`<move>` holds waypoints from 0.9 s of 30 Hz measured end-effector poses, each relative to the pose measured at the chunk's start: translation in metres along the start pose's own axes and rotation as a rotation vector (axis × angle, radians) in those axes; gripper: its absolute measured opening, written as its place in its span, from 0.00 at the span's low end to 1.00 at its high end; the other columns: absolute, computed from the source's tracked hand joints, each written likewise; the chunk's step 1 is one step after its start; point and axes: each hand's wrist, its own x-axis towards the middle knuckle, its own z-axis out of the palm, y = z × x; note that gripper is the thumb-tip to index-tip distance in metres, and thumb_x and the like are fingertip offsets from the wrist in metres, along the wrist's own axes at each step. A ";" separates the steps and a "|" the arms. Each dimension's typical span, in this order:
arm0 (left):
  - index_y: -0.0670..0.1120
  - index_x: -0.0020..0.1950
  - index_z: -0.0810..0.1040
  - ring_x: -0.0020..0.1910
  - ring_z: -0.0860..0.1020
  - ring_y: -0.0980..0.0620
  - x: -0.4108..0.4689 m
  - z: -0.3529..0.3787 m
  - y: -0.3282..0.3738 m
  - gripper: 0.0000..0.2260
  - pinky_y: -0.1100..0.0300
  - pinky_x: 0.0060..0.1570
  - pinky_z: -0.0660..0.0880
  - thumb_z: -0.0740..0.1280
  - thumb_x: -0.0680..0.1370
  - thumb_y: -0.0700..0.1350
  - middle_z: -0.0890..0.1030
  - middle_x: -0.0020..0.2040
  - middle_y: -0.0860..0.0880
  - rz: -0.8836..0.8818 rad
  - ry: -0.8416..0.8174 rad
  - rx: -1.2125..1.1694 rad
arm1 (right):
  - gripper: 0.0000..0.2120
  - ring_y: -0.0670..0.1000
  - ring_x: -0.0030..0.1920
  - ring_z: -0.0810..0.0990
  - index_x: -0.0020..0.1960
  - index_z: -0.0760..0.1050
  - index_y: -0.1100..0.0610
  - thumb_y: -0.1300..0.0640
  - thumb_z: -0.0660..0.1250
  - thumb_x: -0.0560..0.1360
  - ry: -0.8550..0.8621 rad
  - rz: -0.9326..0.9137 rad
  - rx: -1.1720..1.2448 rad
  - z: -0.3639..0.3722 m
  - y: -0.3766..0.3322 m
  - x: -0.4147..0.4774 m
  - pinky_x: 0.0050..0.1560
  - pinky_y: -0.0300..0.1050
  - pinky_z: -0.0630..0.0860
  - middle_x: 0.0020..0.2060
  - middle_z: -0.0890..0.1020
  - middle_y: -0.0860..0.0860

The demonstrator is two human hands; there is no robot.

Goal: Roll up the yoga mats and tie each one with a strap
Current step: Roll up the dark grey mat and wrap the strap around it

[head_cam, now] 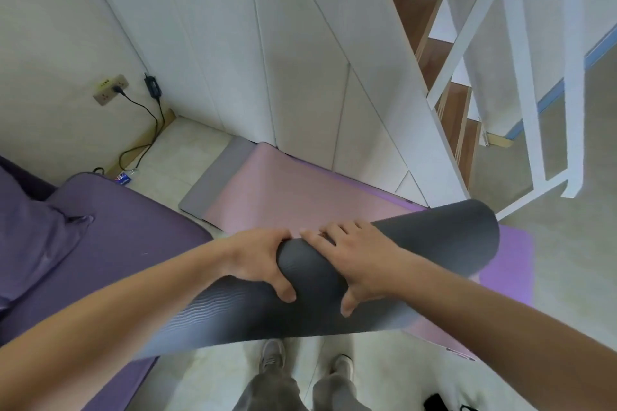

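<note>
Across the middle of the view, a dark grey rolled yoga mat (434, 237) with a wavy texture is held slantwise above the floor. The left hand (260, 264) grips it with fingers curled over the far side and thumb on the near side. Just beside it, the right hand (354, 264) grips the roll with fingers spread over the top. Beneath lies a flat pink yoga mat (283, 190), stacked on a grey flat mat (217, 183) showing at its left end and a light purple flat mat (510, 260) showing at the right. A dark purple cushioned seat (117, 243) crowds the left side. Pale floor tiles (173, 150) run to a white panelled cabinet (300, 60) under wooden stair steps (430, 53) with a white railing (531, 103). A black cable (147, 130) hangs from a wall socket (110, 90).
</note>
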 end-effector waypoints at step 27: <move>0.54 0.73 0.59 0.53 0.76 0.48 -0.014 0.004 0.018 0.46 0.54 0.48 0.75 0.73 0.61 0.67 0.74 0.58 0.52 0.058 0.337 0.602 | 0.47 0.49 0.58 0.77 0.72 0.64 0.45 0.41 0.81 0.58 -0.295 0.085 0.680 -0.044 0.034 0.023 0.56 0.45 0.73 0.62 0.76 0.43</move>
